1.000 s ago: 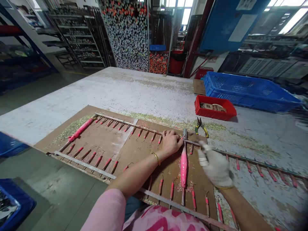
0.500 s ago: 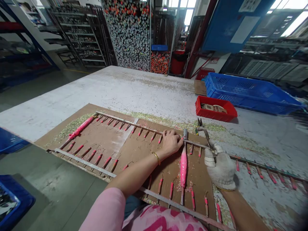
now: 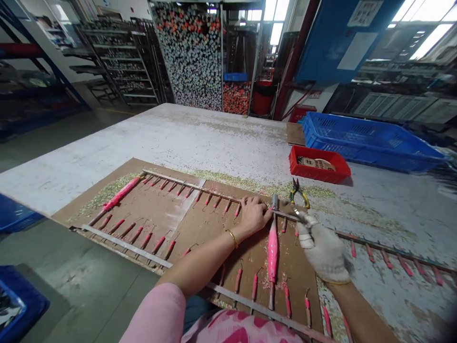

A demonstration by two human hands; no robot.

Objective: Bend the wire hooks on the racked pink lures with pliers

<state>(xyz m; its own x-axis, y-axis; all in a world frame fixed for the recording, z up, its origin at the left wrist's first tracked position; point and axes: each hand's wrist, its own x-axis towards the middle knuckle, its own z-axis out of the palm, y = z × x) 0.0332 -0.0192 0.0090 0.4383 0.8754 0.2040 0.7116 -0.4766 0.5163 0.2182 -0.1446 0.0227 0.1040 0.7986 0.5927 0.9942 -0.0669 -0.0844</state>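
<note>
Workshop floor, with metal shelving (image 3: 121, 62) and a tall stack of grey and orange sticks (image 3: 189, 57) at the back.

Item: long pale work table (image 3: 178, 138), speckled with green-gold shavings.
Item: red tray (image 3: 314, 172) holding a round tag, with a blue plastic crate (image 3: 371, 147) beyond it.
Item: brown cardboard sheet (image 3: 153, 205) on the table, bearing rows of small red sticks with wire hooks (image 3: 170, 247).

Main item: long pink float (image 3: 272, 247), spindle-shaped, lying on the cardboard, its grey cap at the metal bar (image 3: 221, 197). It looks light and stiff, but the thin stem seems fragile and the glossy paint may be slippery; the thick middle looks the safest place to hold it.

Left hand (image 3: 254, 214): bare, with a gold bangle, open and resting on the bar just beside the cap, holding nothing.
Right hand (image 3: 323, 247): white knit glove, fingers partly curled, just right of the float.
Yellow-handled pliers (image 3: 299, 194): just past the gloved fingertips. The glove hides their lower end, so whether the right hand has hold of them cannot be told.
</note>
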